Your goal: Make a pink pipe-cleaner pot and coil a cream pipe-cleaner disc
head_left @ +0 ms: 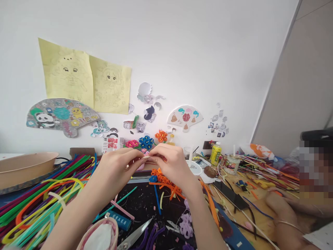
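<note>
My left hand [118, 165] and my right hand [168, 161] meet above the middle of the table, fingertips nearly touching. Between them they pinch a short, pale piece of pipe cleaner [146, 157], mostly hidden by the fingers. Just behind the hands stand pipe-cleaner flowers: a pink one [131, 143], a blue one [146, 142] and an orange one [161, 136]. Below my right hand lies a heap of orange pipe-cleaner shapes [169, 182]. Scissors [135, 236] rest partly spread on the black mat [140, 205], near purple pieces [153, 238].
Many coloured pipe cleaners [52, 194] pile up at left beside a tan basin [26, 166]. A round container [100, 236] and a blue box [119, 220] sit in front. At right are a phone [230, 195], a yellow bottle [215, 153], a jar [231, 164] and another person's arm [283, 211].
</note>
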The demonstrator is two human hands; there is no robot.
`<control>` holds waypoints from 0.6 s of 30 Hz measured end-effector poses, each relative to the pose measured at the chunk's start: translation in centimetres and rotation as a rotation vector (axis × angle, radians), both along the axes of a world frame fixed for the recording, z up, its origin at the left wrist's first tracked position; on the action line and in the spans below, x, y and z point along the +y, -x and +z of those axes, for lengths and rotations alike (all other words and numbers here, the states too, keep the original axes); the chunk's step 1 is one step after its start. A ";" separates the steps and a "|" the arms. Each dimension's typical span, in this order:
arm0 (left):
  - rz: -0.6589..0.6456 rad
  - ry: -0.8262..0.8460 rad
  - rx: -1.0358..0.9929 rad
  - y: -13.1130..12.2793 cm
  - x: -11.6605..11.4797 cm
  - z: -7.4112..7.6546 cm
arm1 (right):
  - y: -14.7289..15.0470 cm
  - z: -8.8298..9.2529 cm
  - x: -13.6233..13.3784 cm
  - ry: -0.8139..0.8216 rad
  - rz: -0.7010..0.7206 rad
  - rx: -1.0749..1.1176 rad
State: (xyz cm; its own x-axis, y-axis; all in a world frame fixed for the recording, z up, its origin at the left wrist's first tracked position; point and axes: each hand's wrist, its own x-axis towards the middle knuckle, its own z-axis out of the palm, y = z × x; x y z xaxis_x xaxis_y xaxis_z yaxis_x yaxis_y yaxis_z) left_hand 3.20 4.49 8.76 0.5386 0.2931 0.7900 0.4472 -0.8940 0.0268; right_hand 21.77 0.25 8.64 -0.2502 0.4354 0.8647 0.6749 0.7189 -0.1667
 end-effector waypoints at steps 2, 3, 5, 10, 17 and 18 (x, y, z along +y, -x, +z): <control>-0.001 0.024 -0.019 0.0 -0.2 0.2 | 0.0 0.0 0.0 -0.007 0.025 0.034; -0.004 0.036 -0.027 0.0 -0.2 0.2 | 0.0 0.0 0.1 -0.005 0.036 0.050; -0.020 0.063 -0.043 0.0 -0.4 0.4 | 0.0 -0.1 0.2 0.011 0.057 0.090; -0.069 0.106 -0.096 0.1 -0.7 0.6 | -0.1 -0.4 0.6 0.062 0.110 0.222; 0.090 -0.094 0.098 -0.1 -0.1 -0.1 | 0.4 -0.2 0.6 0.235 0.029 0.072; 0.120 -0.132 0.147 -0.2 0.0 -0.2 | 0.5 -0.2 0.5 0.244 -0.006 0.010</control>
